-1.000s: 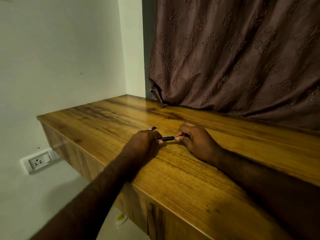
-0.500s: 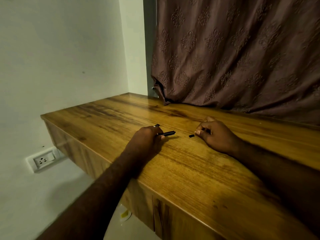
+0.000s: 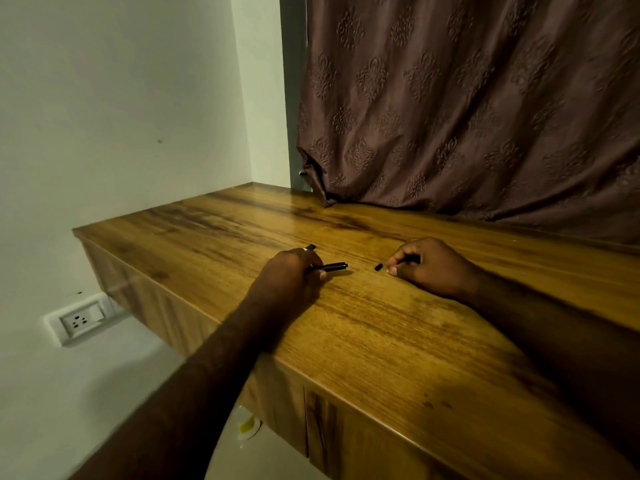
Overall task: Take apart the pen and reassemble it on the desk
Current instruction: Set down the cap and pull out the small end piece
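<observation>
1. Head view: your left grip [image 3: 287, 277] is clenched round the pen barrel [image 3: 333, 266], whose free end pokes out rightward, low over the table [image 3: 381, 341].
2. Your right grip [image 3: 433, 268] pinches a short black piece [image 3: 378, 267], apart from the barrel; whether its tip touches the wood, I cannot tell.
3. The piece is small and round: loosen the pinch and it likely rolls, perhaps over the table's near edge.
4. Tilt the barrel's free end down and anything loose inside may slide out.
5. Dark parts in dim light: a dropped bit would be hard to find, so set each one down well back from the edge.
</observation>
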Action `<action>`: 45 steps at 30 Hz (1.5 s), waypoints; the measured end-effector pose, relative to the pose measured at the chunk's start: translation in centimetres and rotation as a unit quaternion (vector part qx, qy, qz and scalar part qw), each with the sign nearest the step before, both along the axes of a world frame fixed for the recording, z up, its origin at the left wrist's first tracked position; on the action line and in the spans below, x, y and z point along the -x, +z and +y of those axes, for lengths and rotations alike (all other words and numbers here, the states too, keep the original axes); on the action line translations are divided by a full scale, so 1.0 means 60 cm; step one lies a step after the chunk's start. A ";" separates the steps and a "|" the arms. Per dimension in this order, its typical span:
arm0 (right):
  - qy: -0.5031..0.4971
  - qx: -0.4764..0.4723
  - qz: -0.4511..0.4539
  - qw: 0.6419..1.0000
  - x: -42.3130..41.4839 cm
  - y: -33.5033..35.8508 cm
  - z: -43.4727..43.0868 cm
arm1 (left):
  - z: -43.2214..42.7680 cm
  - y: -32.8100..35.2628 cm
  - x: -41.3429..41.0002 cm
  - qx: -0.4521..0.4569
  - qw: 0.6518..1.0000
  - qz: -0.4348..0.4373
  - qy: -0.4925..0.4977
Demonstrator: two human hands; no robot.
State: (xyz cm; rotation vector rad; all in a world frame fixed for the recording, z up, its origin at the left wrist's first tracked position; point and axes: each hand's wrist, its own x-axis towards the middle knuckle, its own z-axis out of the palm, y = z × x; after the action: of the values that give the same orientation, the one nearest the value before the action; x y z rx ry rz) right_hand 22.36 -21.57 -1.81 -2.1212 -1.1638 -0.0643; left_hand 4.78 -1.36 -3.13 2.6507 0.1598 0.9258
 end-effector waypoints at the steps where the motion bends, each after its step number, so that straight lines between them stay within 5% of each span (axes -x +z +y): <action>1: 0.001 0.001 0.002 1.000 -0.001 -0.001 0.000 | -0.001 0.001 0.001 0.003 1.000 0.003 0.002; 5: -0.010 -0.010 0.006 1.000 -0.005 -0.003 0.002 | -0.004 0.005 0.004 0.021 1.000 0.012 0.005; 10: -0.045 -0.132 -0.039 0.989 0.022 -0.002 0.017 | -0.002 0.003 -0.001 0.044 0.999 0.024 0.013; 14: 0.048 -0.076 -0.064 0.994 0.078 -0.009 0.055 | -0.003 0.003 0.002 0.025 0.999 0.010 0.022; 17: 0.067 -0.034 -0.097 0.992 0.093 -0.014 0.063 | 0.007 0.007 0.006 0.045 0.993 -0.079 0.072; 20: 0.066 0.004 -0.115 0.991 0.093 -0.016 0.063 | 0.049 0.011 0.018 0.200 0.962 -0.108 0.153; 24: 0.058 0.022 -0.123 0.991 0.096 -0.012 0.069 | 0.106 0.020 0.047 0.500 0.851 -0.088 0.137; 28: 0.068 0.020 -0.152 0.986 0.103 -0.008 0.076 | 0.098 0.028 0.058 0.592 0.796 -0.109 0.065; 31: 0.073 0.022 -0.169 0.983 0.107 -0.006 0.083 | 0.091 0.031 0.058 0.538 0.836 -0.082 0.070; 34: 0.069 0.031 -0.171 0.982 0.103 -0.010 0.087 | 0.083 0.030 0.057 0.372 0.927 0.044 0.021; 36: 0.058 0.045 -0.155 0.985 0.099 -0.012 0.090 | 0.074 0.027 0.056 0.271 0.954 0.127 0.004; 45: -0.056 0.052 -0.089 0.993 0.101 -0.012 0.068 | 0.039 0.034 0.048 0.230 0.958 0.170 -0.011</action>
State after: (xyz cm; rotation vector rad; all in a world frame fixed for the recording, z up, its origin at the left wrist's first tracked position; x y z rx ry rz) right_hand 16.30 -17.48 -2.50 -2.3109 -1.1700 -0.2553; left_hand 1.88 0.99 -1.10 2.3385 0.3740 0.3565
